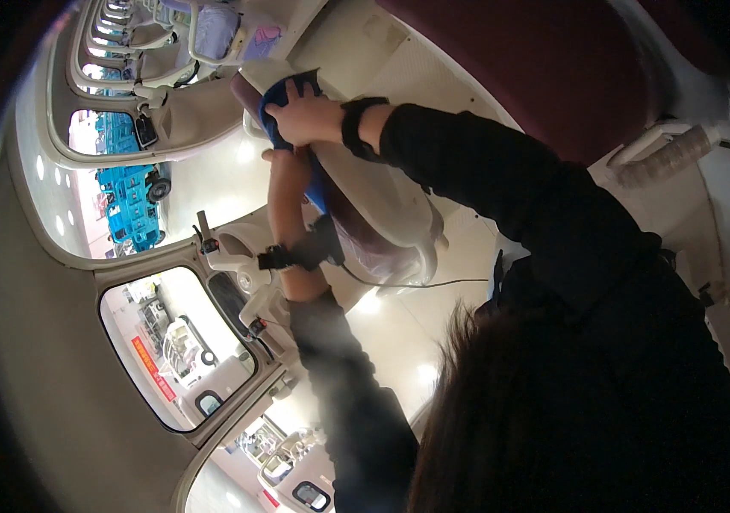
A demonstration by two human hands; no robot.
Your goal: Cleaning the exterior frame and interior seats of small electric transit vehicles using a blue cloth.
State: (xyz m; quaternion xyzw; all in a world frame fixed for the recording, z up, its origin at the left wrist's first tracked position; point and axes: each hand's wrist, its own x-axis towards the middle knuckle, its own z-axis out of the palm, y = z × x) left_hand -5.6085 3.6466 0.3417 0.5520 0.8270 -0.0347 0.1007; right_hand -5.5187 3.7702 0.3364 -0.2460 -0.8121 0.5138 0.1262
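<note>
A blue cloth (273, 96) is draped over the top end of a seat back (356, 171) with a beige shell and maroon padding. My right hand (305, 117) lies on the cloth, fingers curled over it against the seat. Just below, my left hand (283, 161) reaches up to the cloth's lower edge; most of its fingers are hidden behind the cloth and my right hand. A blue end of the cloth (315, 195) hangs beside my left wrist. Both wrists carry black bands, the left one with a small dark device.
Handlebar controls (241, 274) and a windowed beige cabin frame (108, 272) stand at left. A larger maroon seat (536, 68) is at upper right. A thin black cable (416, 284) runs from my left wrist. Outside stands a blue vehicle (130, 201).
</note>
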